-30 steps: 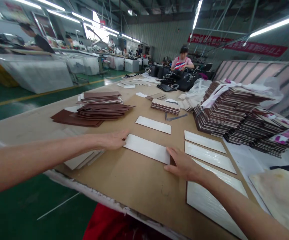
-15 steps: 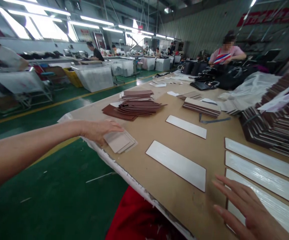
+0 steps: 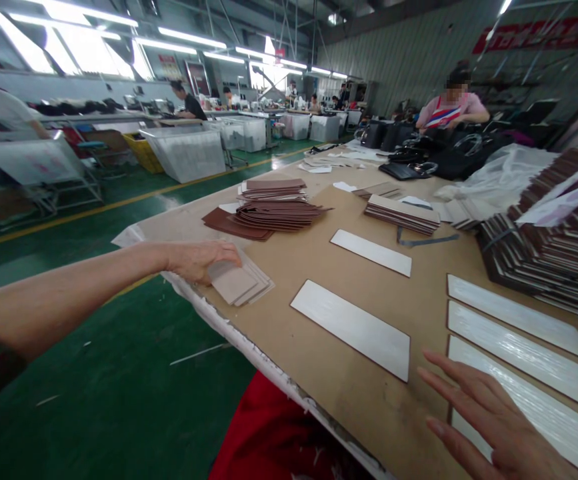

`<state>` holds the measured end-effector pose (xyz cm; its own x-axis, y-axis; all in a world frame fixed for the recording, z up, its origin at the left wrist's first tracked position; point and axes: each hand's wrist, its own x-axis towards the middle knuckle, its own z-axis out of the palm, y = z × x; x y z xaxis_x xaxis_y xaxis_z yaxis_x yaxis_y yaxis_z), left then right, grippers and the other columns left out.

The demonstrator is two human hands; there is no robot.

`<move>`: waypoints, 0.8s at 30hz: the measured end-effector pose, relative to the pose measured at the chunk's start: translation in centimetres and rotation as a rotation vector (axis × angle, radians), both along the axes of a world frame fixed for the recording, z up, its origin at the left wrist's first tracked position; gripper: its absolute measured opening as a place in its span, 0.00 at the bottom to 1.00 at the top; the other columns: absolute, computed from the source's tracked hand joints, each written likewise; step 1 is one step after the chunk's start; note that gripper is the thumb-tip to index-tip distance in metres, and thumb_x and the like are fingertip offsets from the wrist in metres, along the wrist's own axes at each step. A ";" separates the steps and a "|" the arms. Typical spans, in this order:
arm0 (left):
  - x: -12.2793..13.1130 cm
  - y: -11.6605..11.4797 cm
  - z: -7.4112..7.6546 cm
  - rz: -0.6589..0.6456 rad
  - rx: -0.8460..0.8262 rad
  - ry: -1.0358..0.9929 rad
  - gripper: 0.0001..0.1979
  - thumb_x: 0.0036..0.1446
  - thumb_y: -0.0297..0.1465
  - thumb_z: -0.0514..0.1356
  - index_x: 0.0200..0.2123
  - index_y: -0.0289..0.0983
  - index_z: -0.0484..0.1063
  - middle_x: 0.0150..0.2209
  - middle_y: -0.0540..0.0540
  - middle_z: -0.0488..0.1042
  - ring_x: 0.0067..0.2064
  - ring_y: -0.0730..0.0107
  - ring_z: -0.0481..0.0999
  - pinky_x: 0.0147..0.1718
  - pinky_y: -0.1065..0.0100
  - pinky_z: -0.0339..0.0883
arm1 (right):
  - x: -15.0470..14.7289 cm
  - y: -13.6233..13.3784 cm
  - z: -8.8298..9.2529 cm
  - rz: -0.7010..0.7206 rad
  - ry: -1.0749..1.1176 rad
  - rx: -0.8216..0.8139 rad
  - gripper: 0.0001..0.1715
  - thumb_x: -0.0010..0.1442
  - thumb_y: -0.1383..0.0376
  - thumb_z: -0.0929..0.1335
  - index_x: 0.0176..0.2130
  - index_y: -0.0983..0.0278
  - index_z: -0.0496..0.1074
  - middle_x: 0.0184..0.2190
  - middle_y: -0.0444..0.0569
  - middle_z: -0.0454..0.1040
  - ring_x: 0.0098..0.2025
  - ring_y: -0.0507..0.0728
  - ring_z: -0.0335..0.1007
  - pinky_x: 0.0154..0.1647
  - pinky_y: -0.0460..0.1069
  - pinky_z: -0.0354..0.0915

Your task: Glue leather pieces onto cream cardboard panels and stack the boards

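My left hand (image 3: 201, 260) is at the table's left edge, its fingers curled over the near end of a small fanned stack of beige rectangular pieces (image 3: 239, 283). The thumb is hidden. My right hand (image 3: 493, 417) hovers at the lower right with fingers spread and nothing in them. Partly under it lies a glossy white panel with a thin dark edge (image 3: 533, 393), the nearest of three in a row. Between my hands rests a separate white panel (image 3: 353, 330), and a smaller white strip (image 3: 371, 252) lies beyond it.
Brown leather-like pieces (image 3: 273, 215) are piled at the far left of the table (image 3: 319, 390). A bundle of brown-and-cream strips (image 3: 401, 215) lies near a grey strap (image 3: 426, 241). Tall stacked panels (image 3: 543, 247) stand at right. A person (image 3: 451, 110) works beyond black bags (image 3: 409, 170).
My left hand has shifted slightly back and its fingers are more curled at the beige stack. The right hand stays spread, a little further left. The view has shifted slightly.
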<state>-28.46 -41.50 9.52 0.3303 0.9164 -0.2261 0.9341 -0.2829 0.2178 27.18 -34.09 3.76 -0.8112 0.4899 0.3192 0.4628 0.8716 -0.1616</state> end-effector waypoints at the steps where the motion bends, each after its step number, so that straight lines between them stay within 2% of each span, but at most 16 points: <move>1: 0.2 0.0 0.2 0.006 -0.009 -0.009 0.32 0.45 0.19 0.57 0.57 0.34 0.67 0.55 0.44 0.67 0.58 0.58 0.66 0.63 0.58 0.55 | 0.0 0.0 -0.1 0.003 -0.002 0.001 0.29 0.66 0.57 0.67 0.65 0.53 0.65 0.64 0.49 0.68 0.60 0.67 0.69 0.56 0.60 0.73; 9: -0.2 0.0 1.1 0.105 -0.067 -0.058 0.29 0.46 0.21 0.58 0.55 0.34 0.67 0.54 0.45 0.69 0.55 0.58 0.67 0.60 0.59 0.56 | 0.1 0.0 -0.4 0.002 -0.032 -0.003 0.30 0.66 0.56 0.68 0.65 0.52 0.65 0.64 0.50 0.68 0.59 0.67 0.70 0.55 0.61 0.73; 12: -0.4 0.4 2.0 0.119 -0.049 -0.010 0.26 0.47 0.25 0.61 0.52 0.35 0.67 0.50 0.45 0.71 0.51 0.59 0.69 0.55 0.62 0.61 | -0.5 -0.1 0.4 0.036 -0.001 0.023 0.30 0.65 0.58 0.68 0.65 0.53 0.65 0.63 0.51 0.69 0.58 0.66 0.71 0.52 0.60 0.75; 14: 0.2 0.9 2.9 0.107 0.004 0.037 0.26 0.48 0.31 0.65 0.51 0.35 0.67 0.49 0.43 0.71 0.50 0.56 0.70 0.52 0.62 0.62 | -1.5 -0.3 1.6 0.038 0.044 0.006 0.25 0.66 0.59 0.68 0.61 0.53 0.68 0.61 0.51 0.71 0.58 0.65 0.71 0.53 0.60 0.74; 17: 2.7 2.0 4.0 0.034 0.102 0.054 0.29 0.49 0.38 0.68 0.53 0.38 0.65 0.51 0.41 0.70 0.51 0.53 0.70 0.51 0.60 0.63 | -3.9 -1.1 4.0 0.032 0.110 -0.093 0.11 0.68 0.63 0.66 0.49 0.55 0.75 0.57 0.51 0.73 0.57 0.61 0.71 0.54 0.56 0.73; 19: 5.4 2.7 4.4 -0.038 0.127 0.026 0.29 0.51 0.40 0.67 0.55 0.39 0.65 0.52 0.41 0.69 0.52 0.54 0.70 0.50 0.61 0.63 | -6.0 -1.5 5.4 0.052 0.161 -0.157 0.09 0.69 0.66 0.65 0.43 0.56 0.75 0.54 0.50 0.75 0.56 0.59 0.71 0.54 0.55 0.72; 20: 7.0 3.0 4.4 -0.077 0.131 0.006 0.29 0.52 0.40 0.66 0.56 0.39 0.65 0.52 0.41 0.69 0.51 0.54 0.71 0.50 0.61 0.64 | -7.1 -1.7 5.9 0.068 0.185 -0.180 0.10 0.69 0.67 0.64 0.44 0.57 0.75 0.54 0.51 0.75 0.57 0.59 0.71 0.55 0.56 0.71; 22: 10.2 3.5 4.3 -0.154 0.134 -0.041 0.30 0.54 0.42 0.66 0.58 0.40 0.65 0.52 0.41 0.69 0.51 0.55 0.71 0.49 0.62 0.64 | -9.3 -1.8 6.3 0.098 0.210 -0.197 0.13 0.69 0.65 0.66 0.52 0.59 0.73 0.59 0.55 0.72 0.61 0.61 0.67 0.60 0.59 0.68; 24: 13.1 3.7 4.3 -0.213 0.135 -0.094 0.31 0.54 0.42 0.66 0.59 0.41 0.66 0.53 0.42 0.70 0.51 0.55 0.72 0.49 0.63 0.64 | -10.9 -1.6 6.0 0.112 0.165 -0.187 0.25 0.66 0.58 0.70 0.59 0.63 0.69 0.65 0.61 0.64 0.66 0.67 0.61 0.64 0.65 0.63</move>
<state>-15.36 -37.75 13.79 0.5331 0.8435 -0.0661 0.8277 -0.5037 0.2474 16.28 -35.73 9.79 -0.8079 0.4633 0.3643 0.3196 0.8637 -0.3898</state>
